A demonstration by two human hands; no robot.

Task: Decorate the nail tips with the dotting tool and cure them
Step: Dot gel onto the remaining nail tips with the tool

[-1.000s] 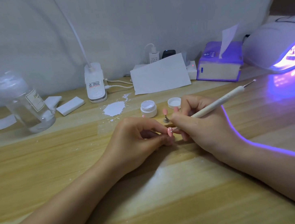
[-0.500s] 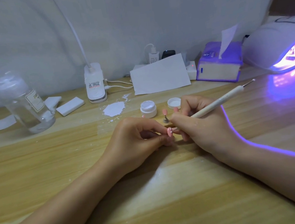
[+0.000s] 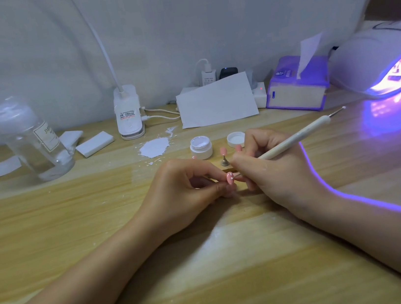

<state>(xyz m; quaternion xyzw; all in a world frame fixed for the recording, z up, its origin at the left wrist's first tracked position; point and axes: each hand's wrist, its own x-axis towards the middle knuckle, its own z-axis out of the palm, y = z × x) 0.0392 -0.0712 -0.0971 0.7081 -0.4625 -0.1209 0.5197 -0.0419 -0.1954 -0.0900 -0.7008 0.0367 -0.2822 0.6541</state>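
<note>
My left hand pinches a small stand carrying a pink nail tip with white dots on it, held just above the wooden table. My right hand grips a white dotting tool like a pen, its working end at the pink tip and its other metal end pointing up right. Another pink nail tip on a metal stand stands just behind my hands. An open white gel pot and its lid sit behind that. The curing lamp glows violet at the far right.
A clear bottle stands at the left with white pads beside it. A white lamp base, a folded paper, a charger and a tissue box line the back. White smears mark the table.
Both hands stay nearly still. The tool's tip makes small movements on the pink nail tip.
</note>
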